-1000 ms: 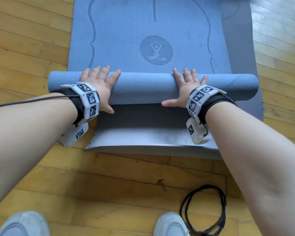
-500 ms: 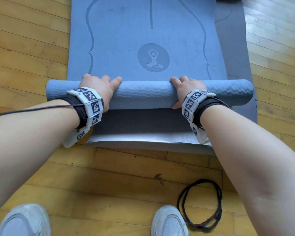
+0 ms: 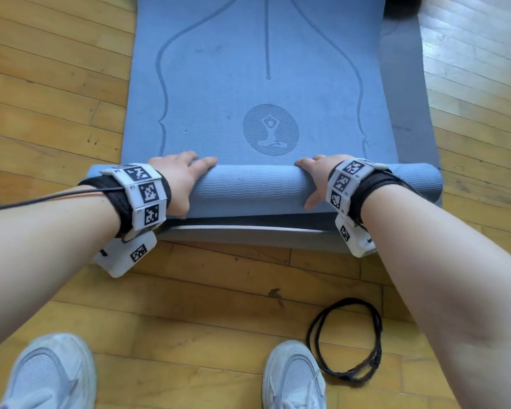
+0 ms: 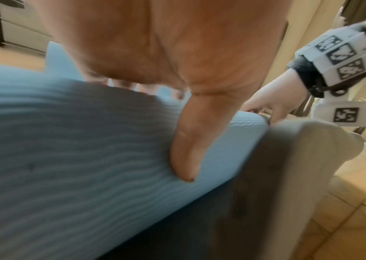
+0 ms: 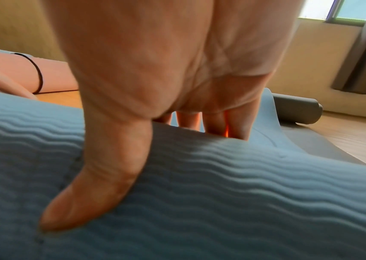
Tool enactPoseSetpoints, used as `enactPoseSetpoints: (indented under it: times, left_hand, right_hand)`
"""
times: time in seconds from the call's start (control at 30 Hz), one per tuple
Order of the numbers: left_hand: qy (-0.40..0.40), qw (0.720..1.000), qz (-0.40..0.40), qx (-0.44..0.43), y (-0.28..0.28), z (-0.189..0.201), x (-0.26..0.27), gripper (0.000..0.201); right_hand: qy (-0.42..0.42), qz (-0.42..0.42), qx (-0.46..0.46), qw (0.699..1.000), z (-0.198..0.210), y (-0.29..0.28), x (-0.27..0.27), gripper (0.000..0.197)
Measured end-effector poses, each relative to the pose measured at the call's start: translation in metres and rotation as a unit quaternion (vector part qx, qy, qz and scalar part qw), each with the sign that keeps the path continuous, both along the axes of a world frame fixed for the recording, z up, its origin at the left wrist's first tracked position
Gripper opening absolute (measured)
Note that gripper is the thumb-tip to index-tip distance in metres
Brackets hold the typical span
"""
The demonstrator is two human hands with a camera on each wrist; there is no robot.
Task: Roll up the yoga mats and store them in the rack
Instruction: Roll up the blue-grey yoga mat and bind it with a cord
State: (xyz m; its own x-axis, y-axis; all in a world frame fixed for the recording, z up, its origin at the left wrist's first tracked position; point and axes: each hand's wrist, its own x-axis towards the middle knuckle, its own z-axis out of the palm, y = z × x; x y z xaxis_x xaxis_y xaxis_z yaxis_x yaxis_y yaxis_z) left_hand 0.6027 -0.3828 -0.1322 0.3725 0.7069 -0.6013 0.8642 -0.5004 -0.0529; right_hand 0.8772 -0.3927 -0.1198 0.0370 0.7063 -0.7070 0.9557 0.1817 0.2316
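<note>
Blue mat (image 3: pixel 260 69): on the wooden floor (image 3: pixel 56 93), its near end wound into a roll (image 3: pixel 257 188) lying across a grey mat (image 3: pixel 407 93) beneath.
Left hand (image 3: pixel 180 181): curled over the roll's left part, thumb on the near side.
Right hand (image 3: pixel 316 178): curled over its right part.
Nearby: black cord loop (image 3: pixel 347 339) beside the right shoe (image 3: pixel 292 376); left shoe (image 3: pixel 50 373); rolled grey mat (image 5: pixel 297 110) and rolled pink mat (image 5: pixel 55 75) farther off.

Blue yoga mat (image 3: pixel 257 93), near end rolled into a ribbed tube, atop flat grey mat (image 3: pixel 407 113)
</note>
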Motion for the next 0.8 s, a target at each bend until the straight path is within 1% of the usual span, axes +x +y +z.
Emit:
enactPoseSetpoints:
  times: [0.03, 0.1, 0.23, 0.3, 0.4, 0.47, 0.53, 0.63, 0.8]
  left_hand:
    - [-0.019, 1.0, -0.004, 0.014, -0.001, -0.002, -0.001, 0.105]
    - [-0.033, 0.999, -0.02, 0.025, -0.004, -0.006, 0.0, 0.098]
    - [-0.024, 1.0, -0.012, 0.006, -0.006, -0.01, 0.009, 0.096]
    - [-0.027, 1.0, -0.004, 0.009, -0.003, -0.013, 0.01, 0.094]
    - [-0.037, 0.999, 0.007, 0.001, 0.006, -0.013, 0.009, 0.092]
    - [-0.042, 0.999, 0.014, -0.013, 0.016, -0.012, 0.01, 0.092]
    - [-0.043, 0.998, 0.023, -0.03, 0.024, -0.01, 0.011, 0.092]
    - [-0.04, 0.998, 0.023, -0.048, 0.031, -0.007, 0.014, 0.091]
    - [-0.038, 0.999, 0.03, -0.019, 0.032, -0.001, 0.011, 0.089]
  right_hand:
    - [0.002, 0.0, -0.014, 1.0, 0.0, 0.005, 0.0, 0.097]
    - [0.004, 0.003, -0.034, 0.999, 0.001, 0.014, -0.001, 0.102]
    - [0.005, -0.012, -0.061, 0.998, 0.002, 0.027, 0.001, 0.115]
    - [0.005, -0.029, -0.066, 0.997, 0.002, 0.031, 0.003, 0.118]
    - [0.046, -0.061, -0.042, 0.996, 0.005, 0.032, 0.009, 0.109]
    - [0.096, -0.1, 0.003, 0.99, 0.006, 0.024, 0.013, 0.102]
    - [0.124, -0.109, 0.04, 0.985, 0.004, 0.014, 0.016, 0.095]
    - [0.131, -0.113, 0.047, 0.984, -0.004, 0.002, 0.018, 0.09]
    - [0.118, -0.135, 0.05, 0.983, -0.009, 0.008, 0.015, 0.081]
